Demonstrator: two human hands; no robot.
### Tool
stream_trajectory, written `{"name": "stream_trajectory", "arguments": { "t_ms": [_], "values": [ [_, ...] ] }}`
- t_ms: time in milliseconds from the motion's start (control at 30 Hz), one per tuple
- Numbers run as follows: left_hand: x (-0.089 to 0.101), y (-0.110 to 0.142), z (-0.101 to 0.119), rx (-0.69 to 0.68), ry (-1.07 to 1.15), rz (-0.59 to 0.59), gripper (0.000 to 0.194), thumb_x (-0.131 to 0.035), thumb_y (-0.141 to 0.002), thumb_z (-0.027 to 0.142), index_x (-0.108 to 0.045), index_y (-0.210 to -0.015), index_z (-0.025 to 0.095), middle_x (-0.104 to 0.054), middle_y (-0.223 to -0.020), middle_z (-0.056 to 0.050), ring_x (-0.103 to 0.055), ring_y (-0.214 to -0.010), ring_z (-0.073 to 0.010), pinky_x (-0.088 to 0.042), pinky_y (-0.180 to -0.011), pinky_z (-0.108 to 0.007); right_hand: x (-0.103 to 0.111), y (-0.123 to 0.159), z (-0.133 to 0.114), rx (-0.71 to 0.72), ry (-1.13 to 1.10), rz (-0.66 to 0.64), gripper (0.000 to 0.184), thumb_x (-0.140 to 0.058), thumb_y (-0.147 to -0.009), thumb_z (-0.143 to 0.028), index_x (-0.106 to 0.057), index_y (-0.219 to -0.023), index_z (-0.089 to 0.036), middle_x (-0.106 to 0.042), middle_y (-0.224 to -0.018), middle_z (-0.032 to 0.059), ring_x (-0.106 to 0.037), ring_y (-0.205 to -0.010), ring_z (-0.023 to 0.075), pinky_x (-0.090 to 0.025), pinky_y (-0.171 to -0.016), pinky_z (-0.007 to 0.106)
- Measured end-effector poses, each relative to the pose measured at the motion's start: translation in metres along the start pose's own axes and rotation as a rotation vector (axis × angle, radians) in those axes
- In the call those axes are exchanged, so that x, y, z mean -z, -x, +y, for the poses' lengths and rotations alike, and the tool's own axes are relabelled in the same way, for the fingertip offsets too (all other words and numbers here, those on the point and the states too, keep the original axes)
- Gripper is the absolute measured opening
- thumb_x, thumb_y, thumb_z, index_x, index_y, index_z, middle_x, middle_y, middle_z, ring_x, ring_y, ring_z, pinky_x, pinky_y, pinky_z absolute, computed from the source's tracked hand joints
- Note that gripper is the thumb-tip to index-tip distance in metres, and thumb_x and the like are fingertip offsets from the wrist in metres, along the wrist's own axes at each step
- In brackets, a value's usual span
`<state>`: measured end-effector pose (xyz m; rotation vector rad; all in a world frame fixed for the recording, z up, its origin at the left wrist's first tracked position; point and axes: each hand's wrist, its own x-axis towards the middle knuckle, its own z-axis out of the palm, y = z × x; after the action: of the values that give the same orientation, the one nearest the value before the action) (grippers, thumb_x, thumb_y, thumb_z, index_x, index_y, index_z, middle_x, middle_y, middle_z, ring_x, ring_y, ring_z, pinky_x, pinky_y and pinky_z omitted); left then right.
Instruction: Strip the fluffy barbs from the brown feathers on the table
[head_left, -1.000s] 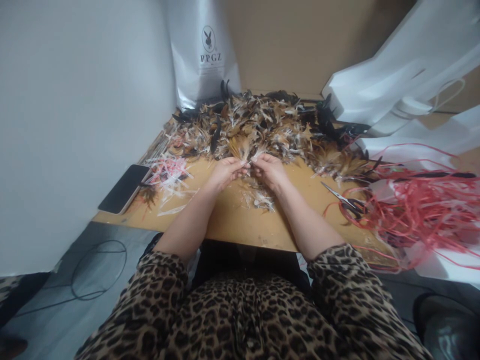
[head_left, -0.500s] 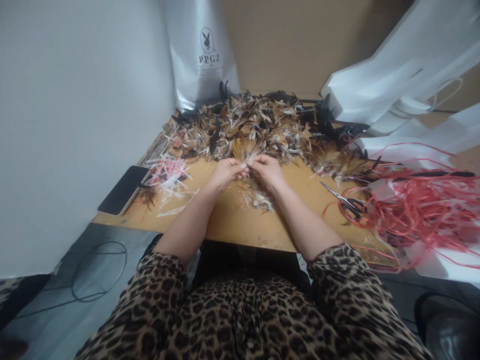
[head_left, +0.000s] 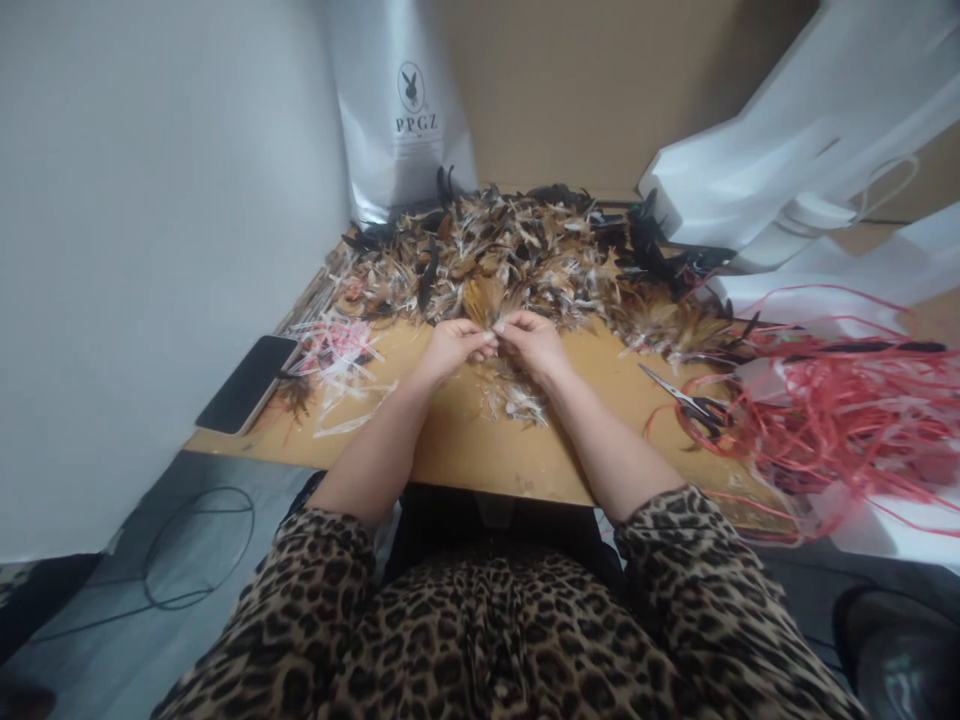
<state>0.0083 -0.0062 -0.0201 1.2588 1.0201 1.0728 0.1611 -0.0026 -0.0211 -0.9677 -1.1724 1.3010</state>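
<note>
My left hand [head_left: 450, 347] and my right hand [head_left: 534, 342] meet fingertip to fingertip over the wooden table [head_left: 465, 450]. Both are pinched on a small tuft of brown feathers [head_left: 489, 300] that fans upward from the fingers. Right behind the hands lies a wide heap of brown, black and white feathers [head_left: 525, 250]. A few loose pale feathers [head_left: 517, 400] lie on the table under my right wrist.
Scissors [head_left: 686, 400] lie to the right, beside a tangle of red string [head_left: 840, 420]. A phone [head_left: 247, 383] rests at the left edge near white and pink scraps [head_left: 337, 350]. A silver bag [head_left: 405, 110] stands at the back; white bags [head_left: 787, 150] lean at the right.
Both hands have stayed together on the feather tuft, with only slight finger shifts. The view has drifted a little.
</note>
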Motion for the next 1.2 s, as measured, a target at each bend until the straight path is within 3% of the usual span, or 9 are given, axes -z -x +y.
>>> {"name": "stream_trajectory", "arguments": {
  "t_ms": [133,267,533,900,1067,1200],
  "values": [
    [0.000,0.001,0.003,-0.057,-0.083,0.061,0.019,-0.073,-0.069,0.028,-0.068,-0.071,0.010,-0.067,-0.059,-0.003,-0.058,-0.052,-0.0087,-0.045,-0.053,-0.020,0.005,-0.001,-0.002,0.174,0.204,0.007,0.015,-0.072,-0.065,-0.031,-0.065,-0.066,-0.018,-0.064,-0.067,-0.0005,-0.055,-0.063,0.0120,-0.044,-0.065,0.027],
    [0.000,0.002,0.007,-0.098,-0.134,0.089,0.018,-0.073,-0.069,0.028,-0.069,-0.072,0.011,-0.068,-0.062,-0.004,-0.059,-0.053,-0.0093,-0.046,-0.053,-0.020,0.007,-0.001,-0.009,0.348,0.391,0.060,0.010,-0.069,-0.066,-0.027,-0.066,-0.064,-0.018,-0.061,-0.067,0.0000,-0.053,-0.063,0.0122,-0.043,-0.064,0.028],
    [0.005,0.004,0.016,-0.085,-0.097,-0.050,0.026,-0.079,-0.063,0.035,-0.069,-0.065,0.011,-0.069,-0.061,-0.005,-0.061,-0.055,-0.0101,-0.050,-0.058,-0.022,0.009,0.002,-0.016,0.513,0.432,-0.047,0.007,-0.069,-0.071,-0.024,-0.069,-0.066,-0.020,-0.062,-0.071,0.0012,-0.056,-0.069,0.0132,-0.045,-0.067,0.029],
    [0.006,0.005,0.016,-0.059,-0.115,-0.109,0.027,-0.078,-0.064,0.036,-0.070,-0.064,0.011,-0.066,-0.059,-0.005,-0.057,-0.052,-0.0089,-0.045,-0.055,-0.022,0.006,0.004,-0.018,0.340,0.340,-0.095,0.016,-0.072,-0.070,-0.033,-0.067,-0.066,-0.018,-0.062,-0.069,0.0003,-0.055,-0.065,0.0118,-0.045,-0.066,0.028],
    [0.011,-0.001,0.012,-0.109,-0.037,0.101,0.027,-0.075,-0.069,0.038,-0.070,-0.068,0.012,-0.068,-0.062,-0.004,-0.056,-0.051,-0.0072,-0.045,-0.055,-0.020,0.014,-0.001,-0.017,0.145,0.288,-0.021,0.018,-0.072,-0.068,-0.034,-0.071,-0.077,-0.018,-0.069,-0.074,0.0015,-0.057,-0.066,0.0126,-0.046,-0.068,0.028],
    [0.019,-0.008,0.008,-0.104,0.117,0.223,0.028,-0.076,-0.068,0.039,-0.069,-0.071,0.012,-0.068,-0.066,-0.003,-0.055,-0.052,-0.0046,-0.043,-0.054,-0.017,0.025,-0.008,-0.007,0.093,0.534,0.020,0.011,-0.067,-0.068,-0.028,-0.070,-0.069,-0.017,-0.068,-0.067,0.0010,-0.056,-0.062,0.0123,-0.044,-0.066,0.027]
  ]
}}
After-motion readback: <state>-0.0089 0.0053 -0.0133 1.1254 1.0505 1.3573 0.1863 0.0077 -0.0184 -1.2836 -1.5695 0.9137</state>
